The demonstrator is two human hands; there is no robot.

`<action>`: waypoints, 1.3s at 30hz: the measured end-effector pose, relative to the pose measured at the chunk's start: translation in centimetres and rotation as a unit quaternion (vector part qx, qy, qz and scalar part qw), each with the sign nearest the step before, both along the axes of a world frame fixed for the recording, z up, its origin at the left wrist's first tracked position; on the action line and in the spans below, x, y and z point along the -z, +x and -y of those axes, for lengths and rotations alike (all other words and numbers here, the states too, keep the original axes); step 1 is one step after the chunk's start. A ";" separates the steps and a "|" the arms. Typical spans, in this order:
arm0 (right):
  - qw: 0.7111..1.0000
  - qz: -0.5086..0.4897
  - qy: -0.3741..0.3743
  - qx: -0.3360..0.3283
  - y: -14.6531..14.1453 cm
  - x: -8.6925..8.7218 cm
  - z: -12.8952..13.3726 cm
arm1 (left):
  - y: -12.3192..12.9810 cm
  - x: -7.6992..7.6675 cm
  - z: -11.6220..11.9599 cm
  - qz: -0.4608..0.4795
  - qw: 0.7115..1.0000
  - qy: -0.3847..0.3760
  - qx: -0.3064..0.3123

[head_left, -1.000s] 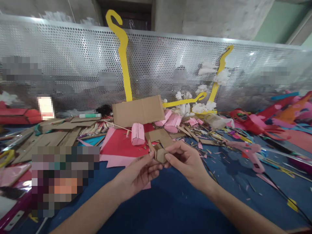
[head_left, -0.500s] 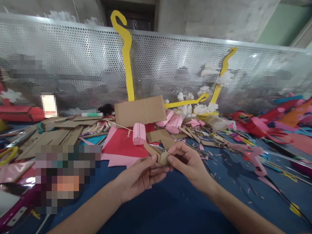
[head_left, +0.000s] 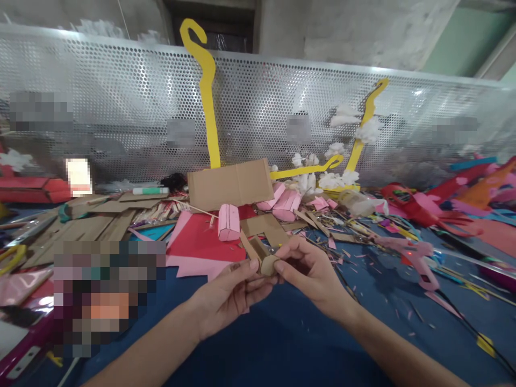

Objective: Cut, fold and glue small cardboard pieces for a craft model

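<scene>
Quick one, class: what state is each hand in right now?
Left hand: closed, holding a small folded brown cardboard piece.
Right hand: closed, pinching the same cardboard piece between thumb and fingers.

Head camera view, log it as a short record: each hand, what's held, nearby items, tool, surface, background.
Left hand: holds small folded cardboard piece
Right hand: pinches the same piece
Beyond hands: pink paper prism, red sheet
Tool: pink glue gun, red light showing
Work surface: blue
Background: perforated metal panel, tall yellow hooked strip before it
</scene>
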State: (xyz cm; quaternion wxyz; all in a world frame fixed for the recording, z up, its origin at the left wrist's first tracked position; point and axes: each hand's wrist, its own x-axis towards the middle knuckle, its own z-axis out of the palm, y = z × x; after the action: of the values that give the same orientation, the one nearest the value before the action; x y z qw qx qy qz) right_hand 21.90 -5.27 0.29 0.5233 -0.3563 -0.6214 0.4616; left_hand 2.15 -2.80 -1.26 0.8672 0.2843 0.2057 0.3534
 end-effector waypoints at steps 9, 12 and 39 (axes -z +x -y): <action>0.997 0.037 0.057 0.047 -0.1 0.5 0.1 | 0.1 0.2 -0.1 -0.011 0.999 -0.020 -0.024; 0.995 0.045 0.076 0.053 -0.2 0.5 0.1 | 0.0 0.2 0.0 -0.015 0.999 -0.009 -0.028; 0.993 0.044 0.101 0.044 -0.1 0.3 0.3 | 0.2 -1.5 0.7 -0.045 0.990 0.130 -0.032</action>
State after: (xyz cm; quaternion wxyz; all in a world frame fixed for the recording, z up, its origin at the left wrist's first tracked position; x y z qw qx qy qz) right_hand 21.83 -5.54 -0.05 0.5483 -0.3486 -0.6710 0.3572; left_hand 2.36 -3.52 0.23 0.8007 0.4037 0.2058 0.3920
